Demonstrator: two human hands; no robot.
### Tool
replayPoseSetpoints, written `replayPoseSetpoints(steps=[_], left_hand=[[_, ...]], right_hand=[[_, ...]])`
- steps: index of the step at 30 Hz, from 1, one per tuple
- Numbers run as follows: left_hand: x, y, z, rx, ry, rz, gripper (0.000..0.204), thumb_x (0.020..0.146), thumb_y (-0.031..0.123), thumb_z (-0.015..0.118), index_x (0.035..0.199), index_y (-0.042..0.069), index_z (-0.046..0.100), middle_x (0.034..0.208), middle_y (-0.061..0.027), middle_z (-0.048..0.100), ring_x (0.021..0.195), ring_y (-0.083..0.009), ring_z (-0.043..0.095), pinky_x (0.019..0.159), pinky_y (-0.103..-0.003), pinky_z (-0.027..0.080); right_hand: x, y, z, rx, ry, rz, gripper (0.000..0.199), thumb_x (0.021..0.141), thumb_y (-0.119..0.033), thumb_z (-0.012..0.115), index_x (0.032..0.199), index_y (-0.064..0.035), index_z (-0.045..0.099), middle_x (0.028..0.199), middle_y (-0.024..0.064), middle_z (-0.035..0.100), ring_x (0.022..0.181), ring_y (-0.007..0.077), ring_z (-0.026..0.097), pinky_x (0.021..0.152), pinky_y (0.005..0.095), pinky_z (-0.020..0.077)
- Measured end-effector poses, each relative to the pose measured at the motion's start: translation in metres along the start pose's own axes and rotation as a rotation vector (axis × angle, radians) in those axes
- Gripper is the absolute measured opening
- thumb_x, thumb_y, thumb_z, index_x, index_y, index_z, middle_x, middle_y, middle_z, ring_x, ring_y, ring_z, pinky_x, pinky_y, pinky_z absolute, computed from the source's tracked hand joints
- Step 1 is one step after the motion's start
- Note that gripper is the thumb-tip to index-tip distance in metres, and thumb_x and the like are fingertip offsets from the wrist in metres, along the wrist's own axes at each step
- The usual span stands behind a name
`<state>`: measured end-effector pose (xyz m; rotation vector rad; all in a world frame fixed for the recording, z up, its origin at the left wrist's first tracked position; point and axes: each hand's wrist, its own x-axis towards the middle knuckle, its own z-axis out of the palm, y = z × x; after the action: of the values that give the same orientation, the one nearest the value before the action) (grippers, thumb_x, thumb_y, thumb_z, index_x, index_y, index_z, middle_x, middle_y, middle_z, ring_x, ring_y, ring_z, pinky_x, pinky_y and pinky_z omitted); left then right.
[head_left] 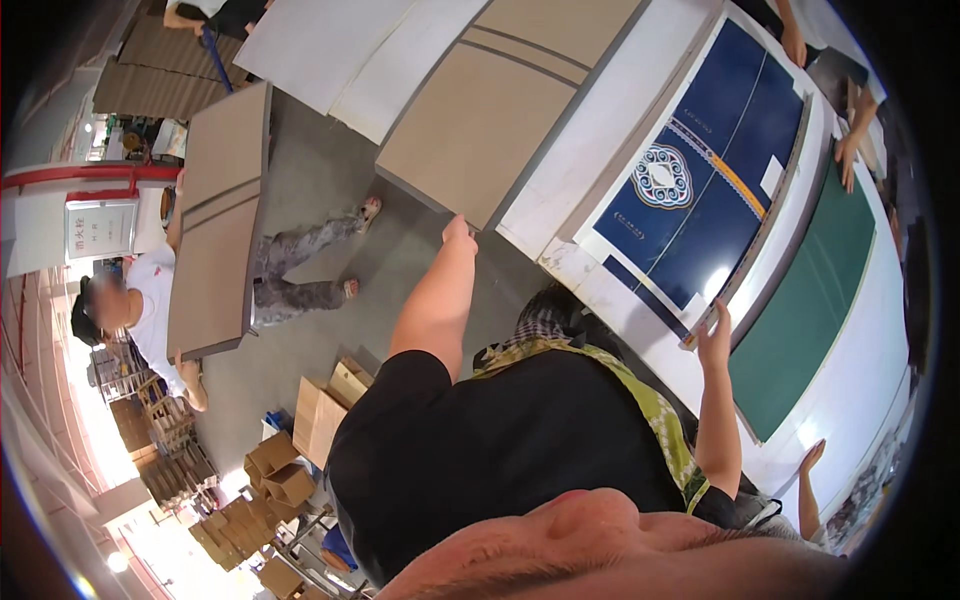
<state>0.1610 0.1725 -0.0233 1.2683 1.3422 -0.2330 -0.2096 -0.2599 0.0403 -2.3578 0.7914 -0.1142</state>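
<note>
My left hand [460,232] is closed on the near corner of a long beige panel [465,130] with grey edges and two dark stripes across it. That panel lies partly on a white table and juts over its edge. On the table to the right is a dark blue printed sheet [700,225] with a white ornament and an orange band. My right hand [714,338] rests by the sheet's near right corner, fingers apart, beside a grey curved strip [770,265]. Nothing shows in its grasp.
At the left a person in a white shirt carries another beige panel [215,220]. Other people's hands [848,160] reach in at the upper right, by a green mat [810,310]. Another person's hand [812,458] is at the lower right. Cardboard boxes [275,465] stand on the left.
</note>
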Motion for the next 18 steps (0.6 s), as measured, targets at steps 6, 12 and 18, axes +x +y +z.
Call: replayPoseSetpoints(steps=[6, 12, 18], left_hand=[[0.068, 0.005, -0.04, 0.031, -0.237, -0.013, 0.006, 0.085, 0.015, 0.059, 0.088, 0.011, 0.056, 0.085, -0.0042, 0.057, 0.071, -0.0159, 0.054, 0.061, -0.027, 0.043], [-0.046, 0.04, -0.051, -0.284, -0.776, -0.005, 0.024, 0.09, 0.015, 0.047, 0.112, 0.006, 0.046, 0.102, -0.0097, 0.055, 0.092, -0.0279, 0.057, 0.084, -0.046, 0.046], [-0.155, 0.021, -0.071, -0.097, -1.237, 0.296, 0.042, 0.092, 0.031, 0.052, 0.125, 0.009, 0.039, 0.122, -0.0106, 0.052, 0.116, -0.0268, 0.048, 0.095, -0.044, 0.04]], right_hand=[[0.061, -0.162, 0.079, 0.397, -0.532, -0.137, 0.031, 0.084, -0.002, 0.058, 0.114, -0.0041, 0.051, 0.106, 0.0087, 0.061, 0.101, 0.0179, 0.058, 0.086, 0.0315, 0.046], [0.099, -0.29, 0.189, 1.209, -0.879, 0.646, 0.065, 0.087, -0.045, 0.058, 0.133, -0.0071, 0.032, 0.121, 0.0129, 0.05, 0.103, 0.0245, 0.056, 0.081, 0.0369, 0.0471], [0.121, -0.367, 0.163, 1.399, -0.581, 0.597, 0.038, 0.087, -0.023, 0.06, 0.117, -0.004, 0.047, 0.105, 0.0106, 0.06, 0.095, 0.0225, 0.06, 0.075, 0.0362, 0.0513]])
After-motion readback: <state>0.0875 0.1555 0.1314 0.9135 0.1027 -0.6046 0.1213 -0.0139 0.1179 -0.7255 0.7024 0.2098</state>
